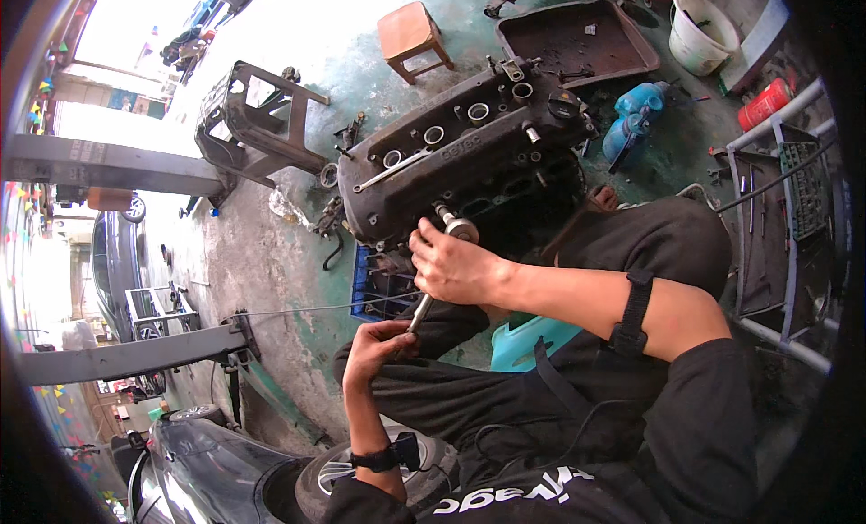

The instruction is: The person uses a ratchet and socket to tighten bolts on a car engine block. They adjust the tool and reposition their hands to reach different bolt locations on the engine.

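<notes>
The ratchet wrench (420,315) is spanning both hands, just in front of the dark engine (505,154). The left grip (381,345) is closing around its lower handle end, fingers curling over the bar. The right grip (451,267) is curling partly closed at the upper end, its fingers lying against the tool just below the round head (463,231); how firmly they are pressing is hard to tell.

Beneath the engine's left end, a blue crate (360,273) is holding dark metal parts. Beyond the engine, a brown tray (550,39) is carrying small loose pieces, and a white bucket (690,41) is containing something dark.

The handle's long axis is slanting from the lower left up to the right, while the socket end (441,209) is pointing away from the person, toward the engine's near side; whether it is seating on a fastener is unclear.
</notes>
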`<state>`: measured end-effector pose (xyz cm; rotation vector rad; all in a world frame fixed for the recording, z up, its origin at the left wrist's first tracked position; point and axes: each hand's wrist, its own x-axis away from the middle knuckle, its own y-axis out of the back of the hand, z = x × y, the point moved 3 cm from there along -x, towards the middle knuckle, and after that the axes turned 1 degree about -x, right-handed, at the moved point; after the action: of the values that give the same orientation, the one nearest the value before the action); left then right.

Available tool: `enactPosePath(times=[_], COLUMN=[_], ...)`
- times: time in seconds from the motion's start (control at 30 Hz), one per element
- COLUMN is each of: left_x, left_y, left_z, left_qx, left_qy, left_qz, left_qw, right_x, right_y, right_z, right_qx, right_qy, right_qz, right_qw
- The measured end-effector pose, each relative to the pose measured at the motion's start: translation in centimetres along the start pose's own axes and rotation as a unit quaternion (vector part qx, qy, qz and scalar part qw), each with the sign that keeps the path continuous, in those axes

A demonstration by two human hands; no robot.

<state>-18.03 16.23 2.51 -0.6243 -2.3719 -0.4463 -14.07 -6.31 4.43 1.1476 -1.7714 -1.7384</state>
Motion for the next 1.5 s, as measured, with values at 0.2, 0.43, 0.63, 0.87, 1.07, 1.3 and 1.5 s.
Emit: enactPosePath(times=[0.2,0.43,0.63,0.87,1.07,1.3,1.5], left_x=[-0.8,-4.4,-6.2,-9.2,-8.2,-5.6,-2.9], left_y=[-5.1,-12.7,-16.8,-18.5,-18.5,-16.5,-7.2], left_z=[-0.1,3.5,5.1,9.5,6.8,1.1,-6.6], left_qx=[-0.244,0.122,0.288,0.091,-0.267,-0.152,-0.203], left_qy=[-0.054,-0.054,-0.102,-0.102,-0.225,-0.239,-0.04], left_qz=[-0.039,0.043,-0.012,-0.031,-0.101,-0.099,-0.119], left_qw=[0.968,0.99,0.952,0.99,0.932,0.954,0.971], right_x=[-1.2,-0.7,0.0,0.7,1.0,1.1,0.6], right_y=[-0.9,0.9,0.0,-1.9,-3.1,-2.9,-1.5], right_z=[2.3,0.5,1.0,2.8,2.8,2.3,-0.9], right_qx=[0.089,-0.109,-0.398,-0.367,-0.5,-0.574,-0.562], right_qy=[0.2,-0.113,-0.293,-0.237,-0.331,-0.497,-0.46], right_qz=[0.0,-0.059,0.097,0.128,0.203,0.037,0.047], right_qw=[0.976,0.986,0.864,0.89,0.774,0.65,0.687])
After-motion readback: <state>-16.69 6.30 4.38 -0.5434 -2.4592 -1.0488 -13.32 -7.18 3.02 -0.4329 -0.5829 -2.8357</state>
